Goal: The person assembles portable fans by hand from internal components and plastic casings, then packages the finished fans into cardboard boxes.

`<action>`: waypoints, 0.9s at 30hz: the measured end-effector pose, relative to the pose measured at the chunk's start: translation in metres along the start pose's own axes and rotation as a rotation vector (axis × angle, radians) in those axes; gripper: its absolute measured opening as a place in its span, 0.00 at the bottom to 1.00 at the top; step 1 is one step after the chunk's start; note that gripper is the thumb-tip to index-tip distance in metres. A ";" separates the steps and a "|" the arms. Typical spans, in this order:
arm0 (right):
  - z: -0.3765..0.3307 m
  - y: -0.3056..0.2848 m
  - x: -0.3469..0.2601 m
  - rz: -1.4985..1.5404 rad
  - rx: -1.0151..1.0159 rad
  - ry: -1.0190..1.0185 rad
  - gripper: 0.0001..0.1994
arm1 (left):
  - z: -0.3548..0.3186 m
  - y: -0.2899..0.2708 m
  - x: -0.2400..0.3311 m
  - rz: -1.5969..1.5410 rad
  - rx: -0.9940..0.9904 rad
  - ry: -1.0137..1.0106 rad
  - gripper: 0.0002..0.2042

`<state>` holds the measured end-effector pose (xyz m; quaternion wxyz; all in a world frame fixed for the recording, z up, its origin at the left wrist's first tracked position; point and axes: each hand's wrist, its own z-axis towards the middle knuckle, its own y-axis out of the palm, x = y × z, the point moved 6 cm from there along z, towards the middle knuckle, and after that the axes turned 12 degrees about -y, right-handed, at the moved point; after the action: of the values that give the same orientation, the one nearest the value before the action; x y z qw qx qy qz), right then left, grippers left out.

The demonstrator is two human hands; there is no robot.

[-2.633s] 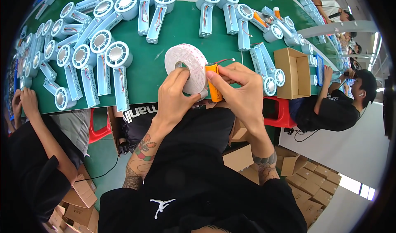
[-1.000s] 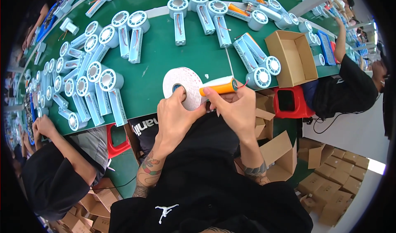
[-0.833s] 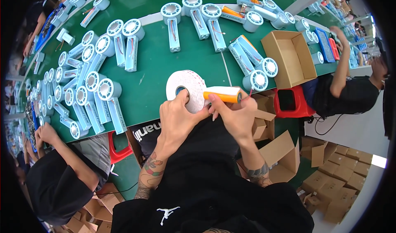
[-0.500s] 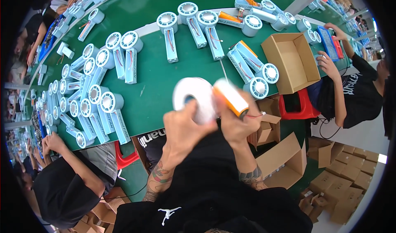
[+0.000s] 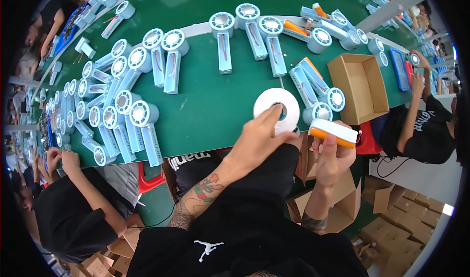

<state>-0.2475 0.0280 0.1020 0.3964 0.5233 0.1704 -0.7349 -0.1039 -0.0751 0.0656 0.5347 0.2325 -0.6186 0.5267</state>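
My left hand [image 5: 257, 141] grips a roll of white tape [image 5: 265, 99], its fingers in the roll's hole and the thumb at the lower edge. The roll is just above the table's near edge. To its right, my right hand [image 5: 336, 163] pinches an orange battery pack [image 5: 339, 139] with a white strip [image 5: 335, 128] along its top face. The battery is tilted a little, and a gap separates it from the roll. Just beyond it lies a light-blue handheld fan [image 5: 320, 111] with an open handle.
Several light-blue fans [image 5: 144, 113] crowd the table's left side; others with wires in their open handles [image 5: 224, 51] line the far side. An open cardboard box [image 5: 360, 111] stands at right. Co-workers sit on both sides. Cartons [image 5: 409, 223] fill the floor at lower right.
The roll and battery, close together and blurred before, are now apart. My right hand has moved right and lower, turning the battery more level. The whole view has shifted slightly.
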 end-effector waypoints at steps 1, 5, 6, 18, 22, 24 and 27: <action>-0.002 0.000 0.003 0.001 -0.004 0.035 0.19 | 0.000 -0.010 0.000 -0.110 0.024 0.013 0.12; 0.017 0.059 0.008 -0.306 -0.457 -0.167 0.15 | 0.051 -0.089 -0.014 0.284 0.352 0.176 0.04; 0.022 0.080 0.015 -0.425 -0.629 -0.363 0.14 | 0.071 -0.099 -0.028 0.356 0.307 0.062 0.05; 0.042 0.196 0.100 -0.749 -0.902 0.019 0.16 | 0.172 -0.094 -0.061 0.935 0.011 0.436 0.08; 0.038 0.186 0.094 -0.649 -0.899 0.150 0.17 | 0.167 -0.092 -0.051 1.030 -0.138 0.561 0.09; 0.030 0.179 0.080 -0.586 -0.889 0.132 0.16 | 0.161 -0.091 -0.050 1.006 -0.339 0.380 0.08; 0.004 0.162 0.054 -0.559 -0.894 0.140 0.16 | 0.133 -0.091 -0.050 0.948 -0.555 0.154 0.07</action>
<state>-0.1343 -0.0987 0.0814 0.3575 0.2857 0.6259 -0.6315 -0.0660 -0.2397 0.0738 0.3239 -0.2601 -0.7303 0.5423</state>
